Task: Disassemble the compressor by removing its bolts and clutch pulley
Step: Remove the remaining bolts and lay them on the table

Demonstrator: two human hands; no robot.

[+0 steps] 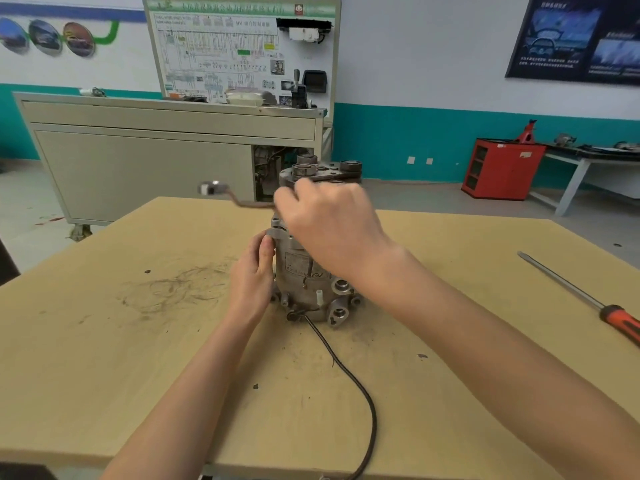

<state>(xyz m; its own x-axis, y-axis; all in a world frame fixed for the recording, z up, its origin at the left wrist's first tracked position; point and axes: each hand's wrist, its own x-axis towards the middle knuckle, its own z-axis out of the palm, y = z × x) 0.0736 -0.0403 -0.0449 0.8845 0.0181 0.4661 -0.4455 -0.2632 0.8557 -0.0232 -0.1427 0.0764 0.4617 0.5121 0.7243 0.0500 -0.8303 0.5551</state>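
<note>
A grey metal compressor [304, 271] stands upright in the middle of the wooden table [104, 341], its top end [322, 171] carrying round ports. My left hand [252, 271] presses against the compressor's left side near a mounting lug. My right hand [329, 220] is closed around a wrench [221, 192] whose ring end sticks out blurred to the left, while its other end lies across the compressor's top. A black cable [349, 375] runs from the compressor's base toward the table's front edge.
A screwdriver with an orange and black handle [588, 299] lies on the table at the right. Behind the table stands a grey cabinet [156, 161] with a training board. A red cabinet [502, 168] and a bench sit at the far right.
</note>
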